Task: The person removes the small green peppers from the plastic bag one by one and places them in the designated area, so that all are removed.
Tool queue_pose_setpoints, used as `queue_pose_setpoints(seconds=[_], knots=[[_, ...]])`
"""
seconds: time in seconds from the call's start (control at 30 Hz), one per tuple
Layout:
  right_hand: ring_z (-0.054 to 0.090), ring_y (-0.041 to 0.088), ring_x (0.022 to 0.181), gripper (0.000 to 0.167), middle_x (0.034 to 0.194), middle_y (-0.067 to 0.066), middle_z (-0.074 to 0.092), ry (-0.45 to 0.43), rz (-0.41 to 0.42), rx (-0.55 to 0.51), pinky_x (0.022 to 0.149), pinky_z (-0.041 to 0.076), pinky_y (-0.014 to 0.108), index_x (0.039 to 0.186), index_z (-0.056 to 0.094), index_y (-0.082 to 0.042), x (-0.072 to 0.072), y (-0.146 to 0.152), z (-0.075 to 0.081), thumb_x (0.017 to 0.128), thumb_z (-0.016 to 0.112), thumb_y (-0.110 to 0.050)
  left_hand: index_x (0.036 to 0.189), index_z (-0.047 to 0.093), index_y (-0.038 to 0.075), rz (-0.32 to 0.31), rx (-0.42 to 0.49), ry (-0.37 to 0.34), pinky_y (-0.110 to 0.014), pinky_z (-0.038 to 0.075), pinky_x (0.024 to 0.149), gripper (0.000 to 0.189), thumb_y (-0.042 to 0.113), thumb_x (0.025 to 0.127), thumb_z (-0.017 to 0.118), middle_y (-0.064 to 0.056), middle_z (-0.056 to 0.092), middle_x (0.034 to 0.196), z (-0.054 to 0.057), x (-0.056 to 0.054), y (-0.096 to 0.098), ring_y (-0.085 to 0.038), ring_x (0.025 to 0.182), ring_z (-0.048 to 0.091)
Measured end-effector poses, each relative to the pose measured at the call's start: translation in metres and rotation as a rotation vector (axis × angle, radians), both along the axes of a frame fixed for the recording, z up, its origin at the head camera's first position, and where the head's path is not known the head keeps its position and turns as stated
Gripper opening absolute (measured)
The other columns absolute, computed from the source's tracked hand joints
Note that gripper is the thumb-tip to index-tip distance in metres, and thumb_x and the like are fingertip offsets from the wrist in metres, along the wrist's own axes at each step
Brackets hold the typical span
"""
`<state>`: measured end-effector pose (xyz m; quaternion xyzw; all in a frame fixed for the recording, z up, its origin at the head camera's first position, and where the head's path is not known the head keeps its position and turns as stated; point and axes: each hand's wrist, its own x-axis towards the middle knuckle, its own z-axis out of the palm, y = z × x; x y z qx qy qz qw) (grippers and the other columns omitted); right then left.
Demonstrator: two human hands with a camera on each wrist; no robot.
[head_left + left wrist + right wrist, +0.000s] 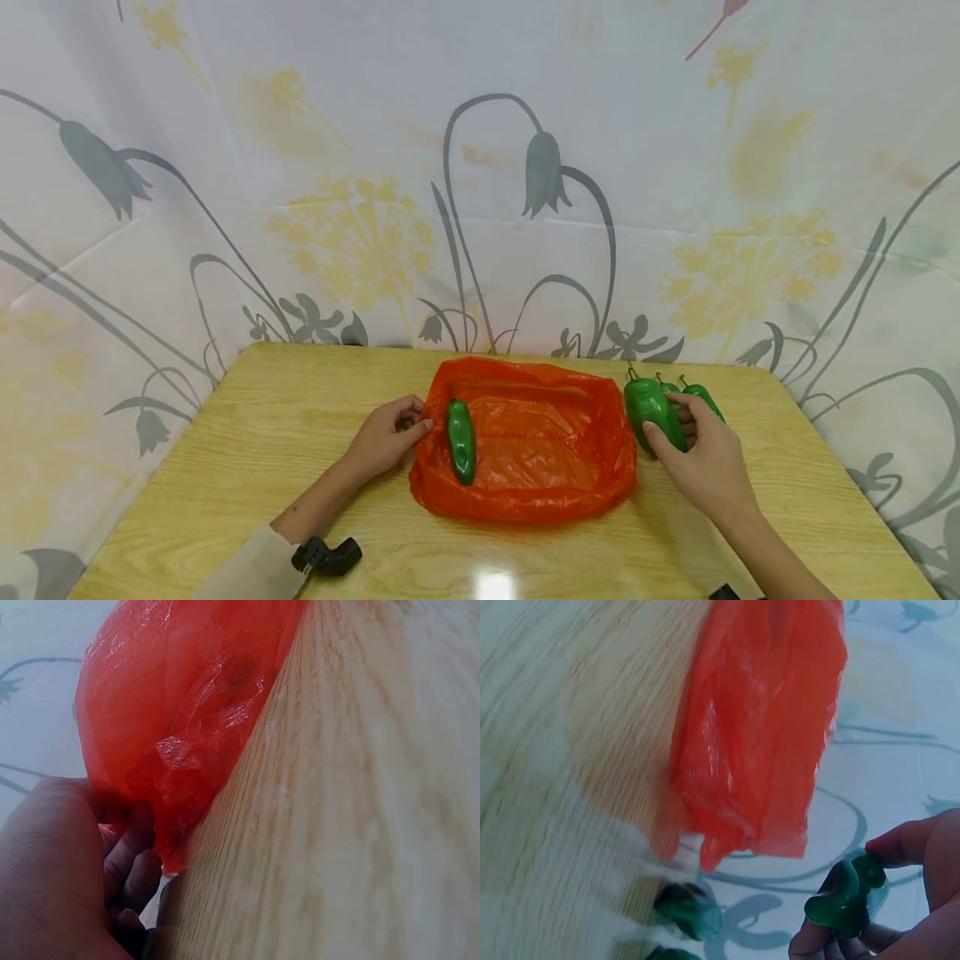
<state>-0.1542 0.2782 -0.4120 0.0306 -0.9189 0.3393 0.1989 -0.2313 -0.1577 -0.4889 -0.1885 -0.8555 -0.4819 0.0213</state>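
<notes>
A red plastic bag (pixel 525 504) lies spread open on the table, its rim folded up like a shallow tray. One long green pepper (pixel 461 442) rests inside it, near the left side. My left hand (pixel 392 437) pinches the bag's left edge; in the left wrist view its thumb and fingers meet the red plastic (pixel 172 712). My right hand (pixel 705 450) holds another green pepper (pixel 649 408) just off the bag's right rim. That pepper (pixel 849 894) sits between thumb and fingers in the right wrist view.
Behind my right hand, more green peppers (pixel 703 400) lie on the wooden table (pixel 315 375), partly hidden by the hand. A flower-patterned cloth (pixel 495 250) hangs along the table's back edge and both sides.
</notes>
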Motion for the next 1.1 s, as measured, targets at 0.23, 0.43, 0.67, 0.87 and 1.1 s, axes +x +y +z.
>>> queue_pose_setpoints(seconds=[0.23, 0.43, 0.67, 0.87, 1.1], knots=[[0.062, 0.021, 0.085, 0.051, 0.107, 0.018, 0.068, 0.004, -0.040, 0.014, 0.067, 0.050, 0.018, 0.137, 0.059, 0.005, -0.002, 0.020, 0.001, 0.098, 0.076, -0.025, 0.105, 0.071, 0.012, -0.006, 0.017, 0.011, -0.027, 0.050, 0.074, 0.007, 0.018, 0.101, 0.072, 0.003, 0.068, 0.090, -0.001, 0.001, 0.000, -0.012, 0.081, 0.061], [0.061, 0.021, 0.086, 0.055, 0.111, 0.022, 0.068, -0.021, -0.088, 0.014, 0.064, 0.049, 0.021, 0.141, 0.058, 0.004, -0.006, 0.037, 0.000, 0.100, 0.073, -0.028, 0.103, 0.070, 0.014, -0.001, 0.007, 0.003, -0.027, 0.047, 0.070, 0.005, 0.017, 0.100, 0.072, 0.003, 0.066, 0.088, -0.002, 0.001, 0.000, -0.012, 0.079, 0.059], [0.066, 0.038, 0.096, 0.057, 0.116, 0.027, 0.066, -0.016, -0.123, 0.022, 0.064, 0.046, 0.016, 0.145, 0.056, 0.004, -0.011, 0.054, 0.000, 0.102, 0.071, -0.030, 0.102, 0.070, 0.014, 0.000, 0.002, 0.008, -0.026, 0.047, 0.068, 0.004, 0.016, 0.100, 0.073, 0.004, 0.065, 0.086, -0.001, 0.002, 0.000, -0.012, 0.077, 0.058], [0.063, 0.045, 0.105, 0.058, 0.122, 0.030, 0.062, -0.035, -0.131, 0.030, 0.071, 0.045, 0.021, 0.147, 0.052, 0.006, -0.013, 0.065, -0.004, 0.104, 0.068, -0.029, 0.102, 0.070, 0.014, -0.002, -0.003, 0.010, -0.026, 0.047, 0.070, 0.004, 0.016, 0.100, 0.073, 0.004, 0.064, 0.087, -0.001, 0.002, 0.001, -0.012, 0.078, 0.058], [0.057, 0.046, 0.112, 0.056, 0.128, 0.030, 0.059, -0.046, -0.152, 0.005, 0.075, 0.043, 0.028, 0.149, 0.050, 0.006, -0.018, 0.079, -0.010, 0.106, 0.063, -0.028, 0.102, 0.070, 0.015, -0.004, -0.007, 0.025, -0.027, 0.048, 0.072, 0.004, 0.016, 0.101, 0.072, 0.004, 0.066, 0.088, -0.004, 0.000, 0.000, -0.012, 0.079, 0.059]])
